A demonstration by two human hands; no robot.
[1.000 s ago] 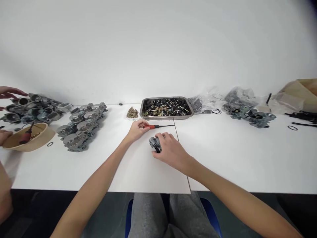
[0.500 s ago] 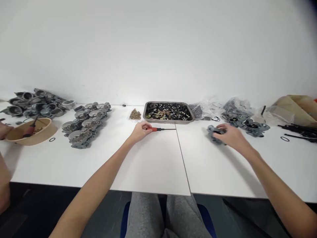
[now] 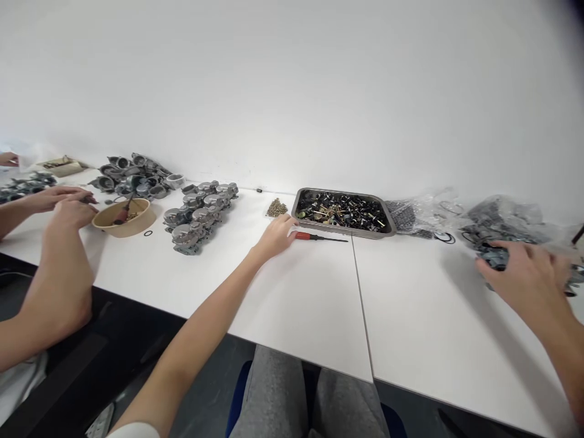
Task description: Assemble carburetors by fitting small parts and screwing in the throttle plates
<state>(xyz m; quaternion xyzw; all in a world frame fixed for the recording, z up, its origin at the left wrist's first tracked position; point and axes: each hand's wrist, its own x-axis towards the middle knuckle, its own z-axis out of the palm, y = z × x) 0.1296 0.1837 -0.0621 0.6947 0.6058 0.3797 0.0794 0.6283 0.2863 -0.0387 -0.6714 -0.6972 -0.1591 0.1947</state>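
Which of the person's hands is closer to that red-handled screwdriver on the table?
Left. The left hand lies at the red handle of the screwdriver, fingers touching its end. The right hand is far off to the right, on a grey metal part beside the plastic bags.

The tabletop [image 3: 296, 292] has one metal tray [image 3: 295, 212] and one brown bowl [image 3: 109, 228]. There are two screwdrivers: one flat screwdriver [image 3: 314, 236] and one bowl screwdriver [image 3: 122, 213]. There are three heaps of grey parts [image 3: 201, 213], one pile of gold bits [image 3: 275, 208] and two clear bags [image 3: 424, 210]. The person shows one left hand [image 3: 276, 234] and one right hand [image 3: 524, 277]. A co-worker's two hands [image 3: 68, 207] show too.
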